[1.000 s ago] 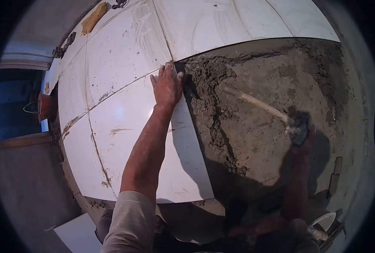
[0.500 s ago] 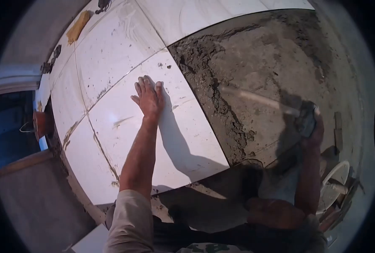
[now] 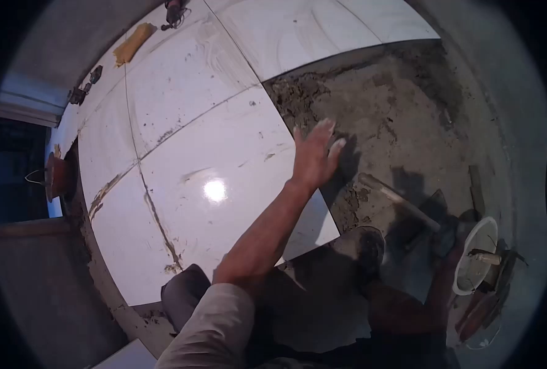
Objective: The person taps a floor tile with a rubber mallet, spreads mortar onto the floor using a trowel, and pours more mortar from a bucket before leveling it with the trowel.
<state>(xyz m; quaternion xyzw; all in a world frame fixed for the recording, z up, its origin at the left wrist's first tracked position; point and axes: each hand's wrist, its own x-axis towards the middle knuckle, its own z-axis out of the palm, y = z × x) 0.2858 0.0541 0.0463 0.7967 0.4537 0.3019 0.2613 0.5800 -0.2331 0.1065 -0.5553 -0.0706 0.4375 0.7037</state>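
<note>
My left hand [image 3: 315, 154] hovers open, fingers spread, above the right edge of a large glossy white floor tile [image 3: 224, 184], where the tile meets the grey mortar bed [image 3: 409, 117]. It holds nothing. Low on the right, in deep shadow, my right hand [image 3: 451, 238] grips a hammer [image 3: 396, 200]. The hammer's pale wooden handle slants up and left across the mortar.
More white tiles [image 3: 181, 74] lie laid at the back and left, with mortar smears in the joints. A yellow sponge [image 3: 133, 43] and small tools [image 3: 83, 92] sit near the far wall. A white bucket [image 3: 478, 255] stands at the right, and a red object [image 3: 55, 175] at the left edge.
My left hand has lifted off the tile and swung right toward its mortar-side edge. The right hand with the hammer has dropped lower, near the bucket. The view has shifted.
</note>
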